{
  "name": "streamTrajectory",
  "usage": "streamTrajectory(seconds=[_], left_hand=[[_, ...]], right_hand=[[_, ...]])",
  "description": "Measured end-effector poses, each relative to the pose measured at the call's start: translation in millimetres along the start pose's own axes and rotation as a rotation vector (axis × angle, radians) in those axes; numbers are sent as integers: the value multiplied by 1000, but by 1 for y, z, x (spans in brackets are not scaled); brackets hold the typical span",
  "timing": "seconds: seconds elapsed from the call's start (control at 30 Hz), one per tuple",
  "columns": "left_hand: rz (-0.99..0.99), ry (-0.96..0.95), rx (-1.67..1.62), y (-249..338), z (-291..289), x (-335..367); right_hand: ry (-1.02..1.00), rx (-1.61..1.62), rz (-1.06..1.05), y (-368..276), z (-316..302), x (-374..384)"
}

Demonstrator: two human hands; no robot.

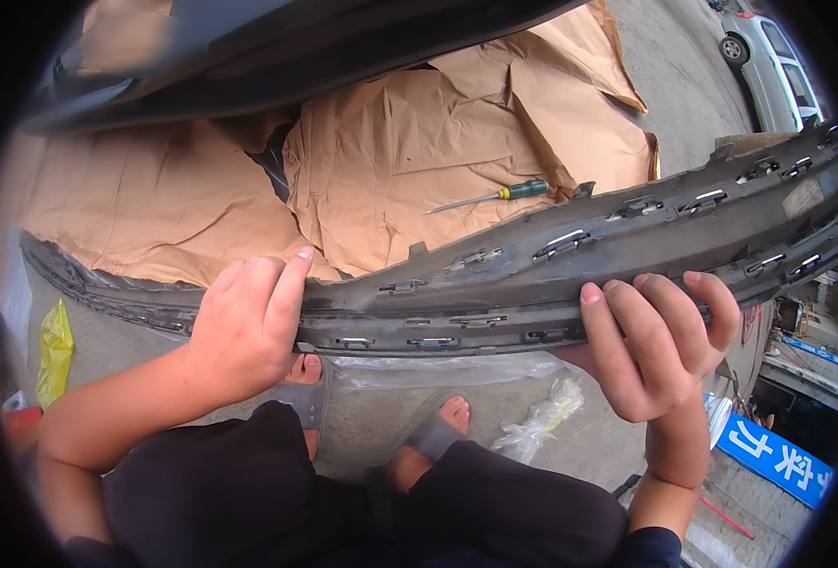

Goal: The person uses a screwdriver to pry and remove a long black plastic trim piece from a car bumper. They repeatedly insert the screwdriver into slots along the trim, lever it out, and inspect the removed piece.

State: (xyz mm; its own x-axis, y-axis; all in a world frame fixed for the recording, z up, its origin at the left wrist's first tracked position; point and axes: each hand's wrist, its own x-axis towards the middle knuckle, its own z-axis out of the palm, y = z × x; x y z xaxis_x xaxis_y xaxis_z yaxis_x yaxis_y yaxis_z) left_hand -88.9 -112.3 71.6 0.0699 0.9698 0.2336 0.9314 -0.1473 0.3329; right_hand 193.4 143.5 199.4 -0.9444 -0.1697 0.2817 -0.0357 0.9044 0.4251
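Note:
A long, curved dark-grey plastic car trim strip with rows of metal clips and slots runs across in front of me, rising toward the right. My left hand is closed round its left-middle part, the index finger lying over the upper edge. Further right, my right hand grips the near edge with curled fingers; its thumb is mostly hidden. Beyond the strip, a screwdriver with a green and yellow handle lies on crumpled brown paper.
A large black panel, partly blurred, spans the top. At the left lies a yellow plastic bag; clear plastic wrap is on the ground near my feet. A blue sign is at the right, a silver car at the far right.

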Motion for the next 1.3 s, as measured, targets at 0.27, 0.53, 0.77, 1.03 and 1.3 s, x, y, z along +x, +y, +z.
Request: streamTrajectory(seconds=[0.27, 0.53, 0.77, 1.03, 1.3], left_hand=[[-2, -5, 26, 0, -1, -1], [-189, -151, 31, -37, 39, 26], [-282, -248, 40, -76, 83, 43], [-356, -391, 8, -94, 141, 39], [-314, -212, -30, -82, 183, 8]], right_hand=[[162, -74, -34, -4, 9, 0], [189, 408, 260, -25, 1, -11], [-477, 543, 552, -56, 189, -74], [-667, 190, 466, -4, 319, -94], [-1122, 341, 363, 2, 215, -99]])
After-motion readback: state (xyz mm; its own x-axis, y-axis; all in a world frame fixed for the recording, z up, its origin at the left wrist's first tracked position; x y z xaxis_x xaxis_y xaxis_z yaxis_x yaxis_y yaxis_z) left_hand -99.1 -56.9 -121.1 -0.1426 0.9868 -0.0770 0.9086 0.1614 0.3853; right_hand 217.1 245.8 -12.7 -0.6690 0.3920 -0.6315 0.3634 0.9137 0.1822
